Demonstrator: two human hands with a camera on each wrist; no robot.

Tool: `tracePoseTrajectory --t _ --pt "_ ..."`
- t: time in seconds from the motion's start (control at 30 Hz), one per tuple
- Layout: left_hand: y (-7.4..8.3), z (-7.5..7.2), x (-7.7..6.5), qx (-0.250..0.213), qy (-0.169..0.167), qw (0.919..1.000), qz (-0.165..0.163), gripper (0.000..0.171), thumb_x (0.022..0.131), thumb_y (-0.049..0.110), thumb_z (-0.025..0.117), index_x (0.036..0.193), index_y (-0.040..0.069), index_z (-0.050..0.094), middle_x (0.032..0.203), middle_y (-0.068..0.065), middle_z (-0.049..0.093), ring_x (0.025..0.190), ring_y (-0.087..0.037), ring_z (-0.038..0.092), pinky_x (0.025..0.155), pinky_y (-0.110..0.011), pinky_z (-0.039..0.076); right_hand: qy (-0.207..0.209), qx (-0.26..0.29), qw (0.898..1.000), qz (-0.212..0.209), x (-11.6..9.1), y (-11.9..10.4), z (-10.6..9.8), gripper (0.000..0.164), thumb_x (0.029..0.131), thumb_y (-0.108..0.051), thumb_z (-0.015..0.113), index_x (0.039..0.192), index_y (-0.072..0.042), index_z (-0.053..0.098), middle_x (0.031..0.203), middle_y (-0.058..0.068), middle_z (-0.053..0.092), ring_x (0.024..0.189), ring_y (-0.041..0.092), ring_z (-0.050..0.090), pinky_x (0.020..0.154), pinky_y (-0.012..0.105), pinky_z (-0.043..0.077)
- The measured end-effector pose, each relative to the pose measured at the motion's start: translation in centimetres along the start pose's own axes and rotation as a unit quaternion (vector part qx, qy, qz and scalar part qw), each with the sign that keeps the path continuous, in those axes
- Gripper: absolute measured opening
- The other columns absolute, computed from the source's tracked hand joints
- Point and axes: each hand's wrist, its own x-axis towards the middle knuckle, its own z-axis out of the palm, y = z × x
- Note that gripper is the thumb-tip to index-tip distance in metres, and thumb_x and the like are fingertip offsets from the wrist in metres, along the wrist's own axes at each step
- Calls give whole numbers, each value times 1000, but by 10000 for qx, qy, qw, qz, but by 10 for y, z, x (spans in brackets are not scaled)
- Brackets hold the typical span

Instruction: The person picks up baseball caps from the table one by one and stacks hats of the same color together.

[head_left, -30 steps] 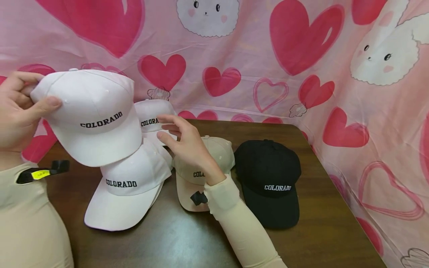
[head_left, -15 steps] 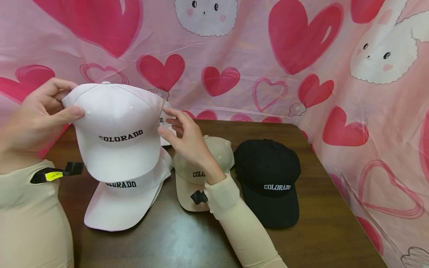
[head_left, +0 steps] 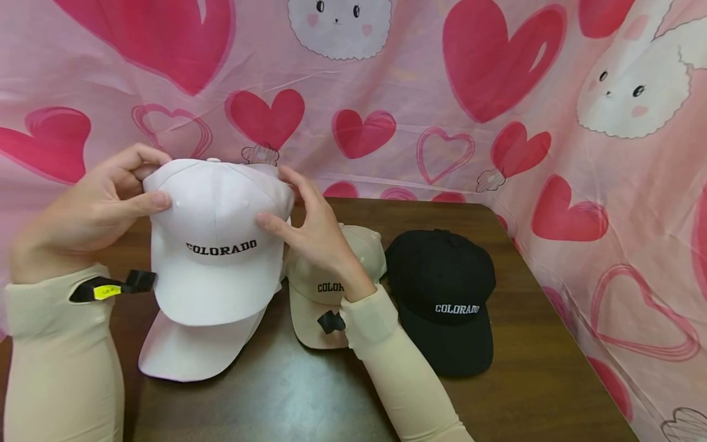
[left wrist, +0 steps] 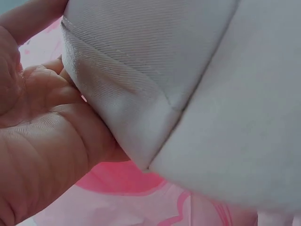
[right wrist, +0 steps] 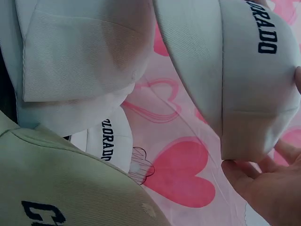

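Note:
A white baseball cap (head_left: 218, 202) lettered COLORADO is held up over the table, brim toward me. My left hand (head_left: 105, 196) grips its left side, thumb on the front panel. My right hand (head_left: 317, 230) holds its right side, thumb on the front and fingers at the far side. The left wrist view shows white fabric (left wrist: 127, 70) close up beside the left palm (left wrist: 51, 127). Below the held cap lie white caps, largely hidden; one brim (head_left: 193, 356) shows. In the right wrist view, my right hand (right wrist: 268, 183) touches the cap's lower edge.
Right of the white caps sits a beige cap (head_left: 309, 319), partly covered by my right arm. A black cap (head_left: 442, 276) lies beyond it. In the right wrist view, another white cap (right wrist: 115, 141) shows behind. A pink hanging cloth (head_left: 414, 80) borders the brown table (head_left: 530, 368).
My left hand has carried the white cap right and down, above the other white caps. My right hand, earlier apart from it, now holds its right side.

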Motion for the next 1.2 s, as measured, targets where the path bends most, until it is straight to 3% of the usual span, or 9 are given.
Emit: tracePoseTrajectory --t 0.17,0.37,0.47,0.53,0.73,1.0,1.2 --pt "-1 1 1 286 13 9991 -325 40 89 -22 41 128 -11 34 108 -21 57 94 -28 59 77 -27 52 -4 -204 9998 7 5 27 4 61 81 -43 74 135 -32 47 125 -11 48 110 4 44 88 27 45" --pt "2 5 -3 1022 99 9910 -859 41 92 -16 46 130 -3 36 109 -20 58 89 -28 61 71 -29 54 -20 -187 9996 189 -3 -2 -1 55 82 -30 76 129 -14 52 119 -3 53 106 7 47 89 30 46" --pt "1 3 -4 1238 -53 9884 -873 41 93 -15 45 130 -2 35 111 -20 56 91 -27 61 73 -28 54 -50 -97 9997 233 -5 -11 -2 52 83 -25 75 127 -10 52 117 0 53 104 9 48 86 29 48" --pt "0 1 -6 1573 -116 9829 -948 40 94 -14 45 130 -1 35 112 -20 55 92 -26 61 74 -27 54 -85 -43 9996 272 -4 -8 -1 50 83 -26 75 125 -11 53 115 0 54 102 10 49 82 26 49" --pt "-2 -6 -16 2688 -99 9521 -1455 38 97 -3 49 131 10 36 116 -13 53 99 -20 58 77 -21 51 -246 -180 9988 389 3 19 13 48 82 -44 73 119 -24 53 108 -7 55 94 7 54 73 24 51" --pt "-4 -13 -21 3200 -302 9206 -2217 42 99 13 52 135 22 33 118 -5 49 104 -18 51 77 -26 52 -514 -562 9956 555 1 30 22 50 82 -54 69 119 -26 50 102 -8 57 89 6 55 70 24 51" --pt "-12 -23 -26 3129 -592 9071 -2752 40 100 22 51 135 29 33 116 -4 48 106 -23 49 78 -35 53 -875 -560 9916 764 -2 33 30 51 83 -53 69 120 -25 49 102 -9 57 89 5 56 67 23 52"
